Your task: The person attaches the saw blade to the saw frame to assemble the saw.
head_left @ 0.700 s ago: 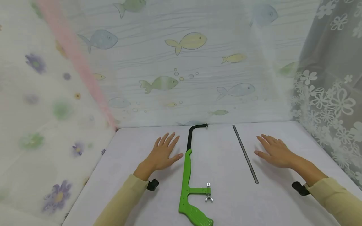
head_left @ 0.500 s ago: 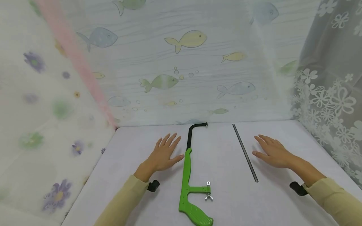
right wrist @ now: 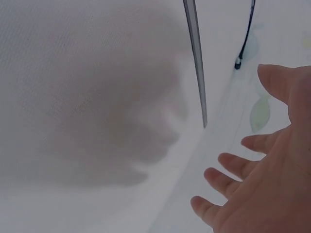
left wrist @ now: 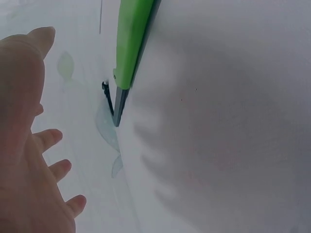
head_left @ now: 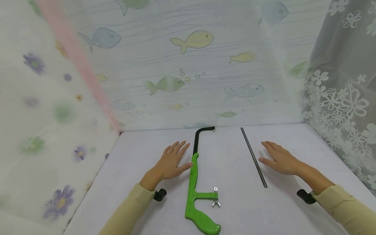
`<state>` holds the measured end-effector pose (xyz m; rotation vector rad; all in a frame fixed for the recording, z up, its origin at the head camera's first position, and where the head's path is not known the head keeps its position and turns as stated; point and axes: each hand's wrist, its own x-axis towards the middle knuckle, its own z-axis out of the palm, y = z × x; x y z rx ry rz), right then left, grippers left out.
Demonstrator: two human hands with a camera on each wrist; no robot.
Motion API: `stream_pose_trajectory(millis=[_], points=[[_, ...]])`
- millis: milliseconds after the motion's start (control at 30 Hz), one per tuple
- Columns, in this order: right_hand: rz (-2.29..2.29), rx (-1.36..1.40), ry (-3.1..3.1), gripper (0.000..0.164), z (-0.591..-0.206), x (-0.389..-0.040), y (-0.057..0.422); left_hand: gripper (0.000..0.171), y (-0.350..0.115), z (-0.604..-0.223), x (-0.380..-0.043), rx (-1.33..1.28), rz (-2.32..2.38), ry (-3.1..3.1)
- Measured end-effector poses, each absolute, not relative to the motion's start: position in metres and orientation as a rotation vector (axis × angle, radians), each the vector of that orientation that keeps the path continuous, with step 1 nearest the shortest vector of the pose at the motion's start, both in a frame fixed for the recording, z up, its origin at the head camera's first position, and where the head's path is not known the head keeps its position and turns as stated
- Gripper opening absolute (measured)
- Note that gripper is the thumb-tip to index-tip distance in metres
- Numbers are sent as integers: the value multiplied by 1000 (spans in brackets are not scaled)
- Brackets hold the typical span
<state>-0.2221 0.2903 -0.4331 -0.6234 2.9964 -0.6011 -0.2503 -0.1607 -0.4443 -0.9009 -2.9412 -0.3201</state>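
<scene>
A hacksaw frame [head_left: 192,182] lies on the white table, its green handle [head_left: 205,222] toward me and its black bent end [head_left: 197,140] at the back. On its short green arm sits a metal wing nut [head_left: 216,203]. My left hand [head_left: 171,164] hovers just left of the frame, fingers spread, thumb tip overlapping the green part in the head view. To the right lies a thin dark grey hacksaw blade [head_left: 254,157], slanting. Beside it hovers my right hand [head_left: 280,159], palm down with fingers extended, holding nothing. Both hands cast shadows on the cloth in the wrist views.
A white cloth covers the table [head_left: 229,169]. Behind it hangs a fish-print curtain [head_left: 199,65], with a flower-print curtain [head_left: 44,130] at left and a lace curtain [head_left: 340,98] at right. Black wrist devices [head_left: 160,195] hang under both sleeves.
My left hand has shifted slightly right, its thumb now overlapping the green frame. My right hand has drifted left toward the blade. The frame and blade lie as before.
</scene>
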Motion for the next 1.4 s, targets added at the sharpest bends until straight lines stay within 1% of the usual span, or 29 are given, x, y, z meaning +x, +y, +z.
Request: stream_pose_trajectory(millis=[367,567,767,1000,1267,1400], points=[[-769,-572,2903,74,-435,-223,284,83,-157,-446,-245,-951,-473,-2964],[-882,-519,2893,68,-435,-224,277,81,-153,-446,-241,-983,-581,-2973],[-949,-336,2858,60,-435,-226,270,74,-149,-447,-238,-1032,-688,-3001],[-961,-214,2851,50,-438,-231,266,70,-142,-444,-231,-1057,-814,-3056],[-952,-103,2846,37,-446,-237,263,55,-131,-442,-225,-1204,-906,-3058],[-946,-74,2841,31,-447,-237,260,51,-127,-443,-223,-1239,-925,-3060]])
